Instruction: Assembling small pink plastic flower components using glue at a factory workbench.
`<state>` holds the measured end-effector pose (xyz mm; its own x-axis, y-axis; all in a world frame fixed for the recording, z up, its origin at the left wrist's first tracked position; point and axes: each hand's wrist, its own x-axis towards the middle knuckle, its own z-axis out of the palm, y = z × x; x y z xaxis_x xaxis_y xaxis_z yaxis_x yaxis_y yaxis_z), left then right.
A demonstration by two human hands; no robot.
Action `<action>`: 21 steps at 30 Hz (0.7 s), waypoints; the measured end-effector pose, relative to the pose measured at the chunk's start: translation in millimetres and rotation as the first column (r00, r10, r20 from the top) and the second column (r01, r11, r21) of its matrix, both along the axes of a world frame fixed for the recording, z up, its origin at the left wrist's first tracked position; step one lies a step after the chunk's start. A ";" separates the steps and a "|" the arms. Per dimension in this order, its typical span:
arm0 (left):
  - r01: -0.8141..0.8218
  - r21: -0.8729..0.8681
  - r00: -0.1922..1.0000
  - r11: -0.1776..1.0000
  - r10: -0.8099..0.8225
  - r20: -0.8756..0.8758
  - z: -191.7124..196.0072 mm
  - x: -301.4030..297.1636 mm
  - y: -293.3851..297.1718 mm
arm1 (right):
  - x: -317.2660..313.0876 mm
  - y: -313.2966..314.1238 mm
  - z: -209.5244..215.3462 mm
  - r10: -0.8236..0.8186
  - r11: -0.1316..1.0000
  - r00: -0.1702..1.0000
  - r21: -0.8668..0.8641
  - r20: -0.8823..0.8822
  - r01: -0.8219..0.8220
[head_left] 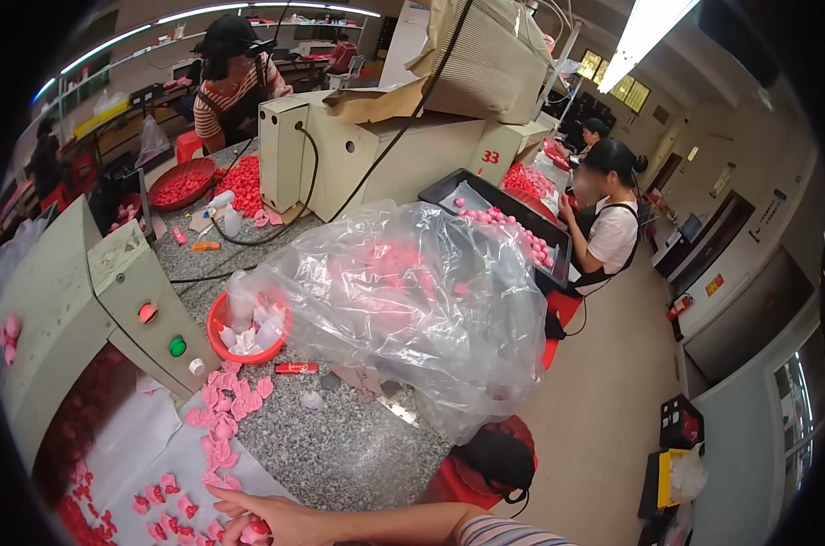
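Note:
My right hand [290, 520] reaches in from the lower right, under a striped sleeve, at the bottom edge. Its fingers are curled round a small pink and red piece [257, 531], partly cut off by the frame. Beside it lies a white sheet [149, 446] with several small pink and red pieces [187, 506] set out on it. A strip of loose pink petal-shaped pieces [220, 428] runs along the sheet's right edge. My left hand does not show.
A grey-green machine [144, 300] with buttons stands left. A red bowl [214, 338] holds white bottles. A large clear plastic bag [403, 318] of pink pieces covers the table's middle. Behind are a black tray [563, 273] and a second machine [390, 164]. Co-workers [613, 218] sit around.

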<state>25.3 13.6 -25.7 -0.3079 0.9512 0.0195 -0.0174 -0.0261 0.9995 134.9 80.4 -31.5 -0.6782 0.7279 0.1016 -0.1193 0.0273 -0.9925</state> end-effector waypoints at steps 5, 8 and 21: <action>0.052 0.188 0.990 0.981 -0.026 -0.135 -0.5 8.6 1.5 | 6.3 -1.4 8.9 0.027 0.998 0.998 0.051 0.050 -0.029; 0.069 0.250 0.974 0.966 -0.011 -0.227 7.7 15.3 -3.6 | 16.1 -9.1 19.3 0.035 0.997 0.997 0.066 0.072 -0.040; 0.069 0.218 0.986 0.974 -0.100 0.135 14.3 48.1 -64.7 | 59.2 -81.6 44.7 -0.126 0.968 0.992 0.217 -0.013 0.126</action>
